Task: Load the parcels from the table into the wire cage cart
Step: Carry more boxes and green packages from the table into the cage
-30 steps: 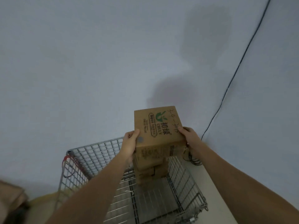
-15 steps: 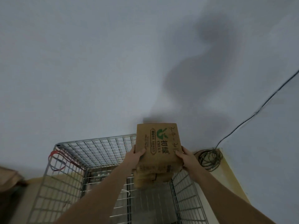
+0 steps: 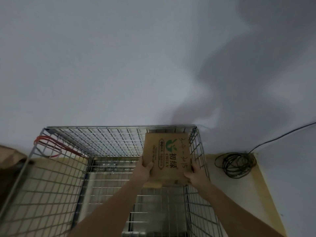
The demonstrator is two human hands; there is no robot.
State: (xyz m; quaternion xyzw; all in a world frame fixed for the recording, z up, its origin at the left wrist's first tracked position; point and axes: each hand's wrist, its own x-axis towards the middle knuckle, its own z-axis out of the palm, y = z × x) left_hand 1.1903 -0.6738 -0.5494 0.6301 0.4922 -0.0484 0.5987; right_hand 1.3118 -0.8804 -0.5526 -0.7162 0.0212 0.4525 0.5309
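A printed cardboard box (image 3: 166, 156) is gripped at its sides by the left hand (image 3: 144, 170) and right hand (image 3: 196, 175), inside the wire cage cart's (image 3: 56, 177) far right corner.

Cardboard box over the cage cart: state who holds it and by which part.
Both hands hold the cardboard box: the left hand grips its near-left edge, the right hand its near-right corner, inside the wire cage cart.

Wire cage cart (image 3: 56, 177): bright metal mesh, shiny galvanised look. Parcel (image 3: 166, 155) inside cart's far right corner: matt brown cardboard, green print, handwritten ink. Red cable (image 3: 51, 144) on cart's left rim: smooth plastic. Wall (image 3: 102, 65) behind cart: matt paint.
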